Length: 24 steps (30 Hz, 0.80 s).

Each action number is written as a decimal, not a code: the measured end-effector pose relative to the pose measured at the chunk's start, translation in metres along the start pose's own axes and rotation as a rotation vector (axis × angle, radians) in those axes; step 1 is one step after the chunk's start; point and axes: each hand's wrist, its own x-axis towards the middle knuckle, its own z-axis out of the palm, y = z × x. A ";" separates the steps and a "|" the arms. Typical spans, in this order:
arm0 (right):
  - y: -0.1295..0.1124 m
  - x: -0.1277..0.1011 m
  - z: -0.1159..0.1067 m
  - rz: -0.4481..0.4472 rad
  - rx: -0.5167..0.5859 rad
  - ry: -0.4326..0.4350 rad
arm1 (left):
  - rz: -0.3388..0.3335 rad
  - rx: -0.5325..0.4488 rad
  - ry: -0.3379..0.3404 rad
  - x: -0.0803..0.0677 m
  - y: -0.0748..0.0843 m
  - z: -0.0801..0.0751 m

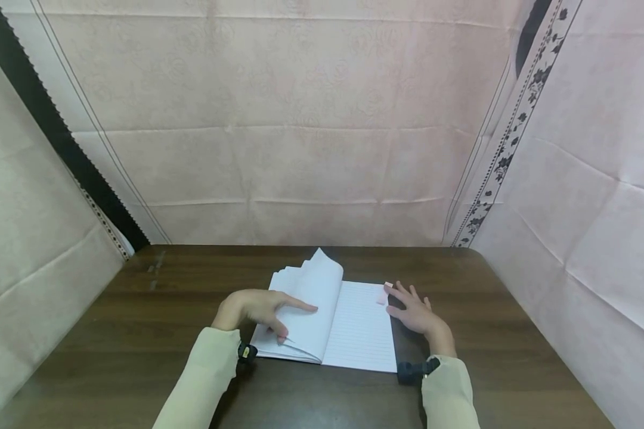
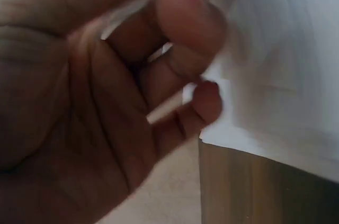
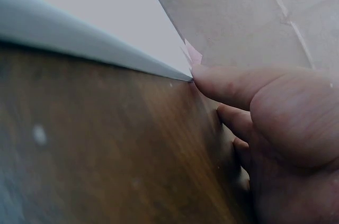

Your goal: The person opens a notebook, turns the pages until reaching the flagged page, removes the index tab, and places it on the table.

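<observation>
An open notebook [image 1: 361, 333] with lined pages lies on the table. Several of its left-hand pages [image 1: 315, 298] stand partly lifted and bend over toward the left. My left hand [image 1: 263, 310] is over these pages, index finger stretched across the paper; the left wrist view shows its other fingers loosely bent. Beside the right edge is my right hand [image 1: 415, 311], its fingers spread near the upper corner. A small pink paper tab [image 3: 194, 53] sticks out there, and in the right wrist view the thumb touches the page edge next to it.
The brown wooden table [image 1: 155, 339] extends around the notebook on all sides. Pale cloth [image 1: 311, 167] hangs behind the table's far edge, with more cloth at left and right. A dark band is on each wrist.
</observation>
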 end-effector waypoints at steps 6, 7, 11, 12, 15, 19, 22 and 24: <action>0.000 0.000 0.000 0.003 -0.008 -0.004 | -0.060 -0.116 -0.107 -0.004 -0.010 0.000; 0.000 0.000 0.000 0.001 -0.007 -0.005 | -0.068 -0.135 -0.115 -0.005 -0.011 -0.001; 0.000 0.000 0.000 -0.002 -0.010 -0.002 | -0.112 -0.202 -0.139 -0.007 -0.013 -0.001; 0.000 0.000 0.000 -0.004 -0.010 -0.001 | -0.122 -0.209 -0.141 -0.007 -0.013 -0.001; 0.001 0.000 0.000 -0.008 -0.016 0.001 | -0.166 -0.225 -0.133 -0.009 -0.010 0.000; 0.000 -0.002 0.001 -0.011 -0.018 -0.001 | -0.257 -0.219 -0.071 -0.013 -0.006 0.002; -0.001 -0.003 0.001 -0.009 -0.012 -0.001 | -0.294 -0.174 -0.021 -0.014 -0.003 0.002; -0.001 -0.003 0.001 -0.008 -0.009 -0.001 | -0.289 -0.124 0.001 -0.013 -0.002 0.001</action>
